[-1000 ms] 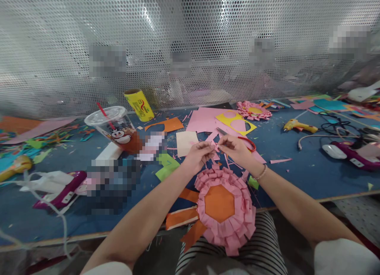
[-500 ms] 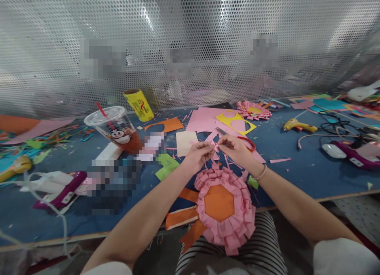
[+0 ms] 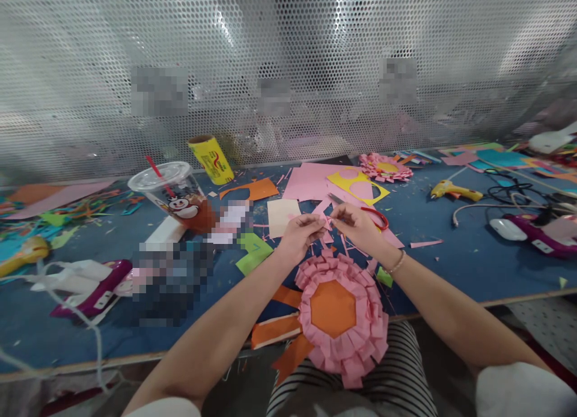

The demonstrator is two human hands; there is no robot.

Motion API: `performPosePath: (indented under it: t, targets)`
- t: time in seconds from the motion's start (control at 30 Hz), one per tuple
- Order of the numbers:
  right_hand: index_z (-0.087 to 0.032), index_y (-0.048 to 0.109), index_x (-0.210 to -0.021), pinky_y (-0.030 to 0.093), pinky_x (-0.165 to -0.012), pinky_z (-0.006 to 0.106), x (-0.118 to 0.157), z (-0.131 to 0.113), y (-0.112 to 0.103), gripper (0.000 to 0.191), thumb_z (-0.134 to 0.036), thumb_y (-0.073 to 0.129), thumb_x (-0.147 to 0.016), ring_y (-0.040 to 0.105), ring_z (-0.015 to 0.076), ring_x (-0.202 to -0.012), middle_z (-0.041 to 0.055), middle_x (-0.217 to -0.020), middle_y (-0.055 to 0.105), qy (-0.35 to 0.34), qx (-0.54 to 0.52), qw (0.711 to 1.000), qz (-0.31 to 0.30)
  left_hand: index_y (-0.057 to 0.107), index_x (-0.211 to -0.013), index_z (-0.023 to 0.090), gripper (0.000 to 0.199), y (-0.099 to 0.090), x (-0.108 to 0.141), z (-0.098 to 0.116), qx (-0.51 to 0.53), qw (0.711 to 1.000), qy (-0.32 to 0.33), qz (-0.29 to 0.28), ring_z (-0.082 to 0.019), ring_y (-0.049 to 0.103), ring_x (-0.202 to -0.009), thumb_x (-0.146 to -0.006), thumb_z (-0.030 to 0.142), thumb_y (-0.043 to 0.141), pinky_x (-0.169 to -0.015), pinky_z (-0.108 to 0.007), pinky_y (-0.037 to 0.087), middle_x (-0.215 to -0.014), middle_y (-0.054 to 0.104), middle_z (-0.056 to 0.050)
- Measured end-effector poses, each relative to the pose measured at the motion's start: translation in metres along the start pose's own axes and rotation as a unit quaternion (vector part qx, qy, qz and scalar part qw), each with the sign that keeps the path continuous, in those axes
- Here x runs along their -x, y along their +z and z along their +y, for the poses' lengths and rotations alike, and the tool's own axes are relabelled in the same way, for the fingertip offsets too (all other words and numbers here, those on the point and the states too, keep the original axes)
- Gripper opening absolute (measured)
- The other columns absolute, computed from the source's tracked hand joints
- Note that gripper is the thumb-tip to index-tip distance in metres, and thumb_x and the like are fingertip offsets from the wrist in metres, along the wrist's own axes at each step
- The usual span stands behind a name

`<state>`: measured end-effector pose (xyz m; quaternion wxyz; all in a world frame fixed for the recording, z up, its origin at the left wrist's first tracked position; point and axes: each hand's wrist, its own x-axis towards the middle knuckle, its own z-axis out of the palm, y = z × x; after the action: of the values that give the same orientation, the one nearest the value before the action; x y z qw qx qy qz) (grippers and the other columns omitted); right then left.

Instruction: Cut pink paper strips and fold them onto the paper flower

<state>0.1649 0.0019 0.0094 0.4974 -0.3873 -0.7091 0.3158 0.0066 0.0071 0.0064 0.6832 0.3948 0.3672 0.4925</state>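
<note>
My left hand (image 3: 303, 232) is closed in a pinch on a small pink paper strip (image 3: 325, 220). Facing it, my right hand (image 3: 356, 226) pinches with thumb and forefinger at the strip's other side; the fingertips partly hide the paper. Below both hands a large pink paper rosette (image 3: 366, 321) with an orange centre and orange tails leans at the table edge over my lap. Scissors with red handles (image 3: 377, 217) lie just behind my right hand, partly covered by it. Pink scraps are scattered under the hands.
A drink cup (image 3: 180, 197) with a red straw and a yellow tape roll (image 3: 211, 160) stand to the left. Glue guns (image 3: 456, 190) and purple power strips (image 3: 541, 234) with cords lie at both sides. A smaller rosette (image 3: 386, 166) and a yellow cut-out sheet (image 3: 358, 185) lie behind.
Both hands stay in nearly the same place, fingers still pinched around the pink paper. The large rosette and the things on the table have not visibly moved.
</note>
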Motion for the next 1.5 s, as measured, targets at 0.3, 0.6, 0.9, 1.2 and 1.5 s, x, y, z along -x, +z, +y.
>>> performPosePath:
  t: [0.3,0.6,0.9,1.2,1.5]
  targets:
    - [-0.018,0.050,-0.078,0.045,-0.062,0.025,-0.0012,0.0027,0.0002,0.007,-0.021,0.055,-0.073,0.052,0.0114,-0.068,0.0009,-0.074,0.054,0.016,-0.041,0.999,-0.010,0.062,-0.068,0.012,0.026,0.0012,0.0008,-0.0006,-0.022,1.000,0.020,0.011,-0.007,0.056,-0.052,-0.052,0.025,0.078,-0.057,-0.020,0.046,-0.058,0.061,0.001]
    - [-0.018,0.048,-0.077,0.044,-0.062,0.026,-0.0008,0.0043,0.0017,0.009,-0.016,0.053,-0.071,0.051,0.0111,-0.067,-0.0004,-0.073,0.051,0.016,-0.028,0.999,-0.010,0.063,-0.072,0.013,0.025,0.0006,0.0044,-0.0026,-0.157,0.978,0.139,0.009,-0.008,0.055,-0.055,-0.060,0.033,0.072,-0.060,-0.023,0.046,-0.059,0.061,0.000]
    - [-0.018,0.052,-0.073,0.043,-0.062,0.026,0.0003,0.0020,0.0013,0.003,-0.017,0.052,-0.070,0.053,0.0123,-0.068,0.0008,-0.073,0.056,0.014,0.024,1.000,-0.007,0.063,-0.072,0.013,0.026,-0.0007,0.0012,-0.0046,-0.110,0.989,0.097,0.023,-0.007,0.056,-0.056,-0.058,0.032,0.074,-0.063,-0.023,0.048,-0.060,0.061,0.001]
    - [-0.017,0.055,-0.074,0.043,-0.059,0.024,0.0004,0.0015,0.0016,0.003,-0.017,0.052,-0.072,0.055,0.0128,-0.067,0.0016,-0.073,0.060,0.005,0.069,0.998,-0.011,0.059,-0.072,0.013,0.029,-0.0020,-0.0008,-0.0049,-0.063,0.995,0.074,0.005,-0.007,0.056,-0.054,-0.054,0.030,0.076,-0.059,-0.022,0.048,-0.059,0.059,0.003]
    - [-0.018,0.060,-0.074,0.045,-0.060,0.025,0.0019,-0.0022,-0.0006,0.006,-0.017,0.053,-0.073,0.057,0.0134,-0.069,0.0027,-0.075,0.063,-0.030,0.093,0.995,-0.012,0.059,-0.067,0.011,0.031,-0.0004,-0.0004,-0.0005,-0.026,1.000,0.012,0.006,-0.006,0.055,-0.049,-0.047,0.024,0.079,-0.056,-0.021,0.049,-0.056,0.059,0.002]
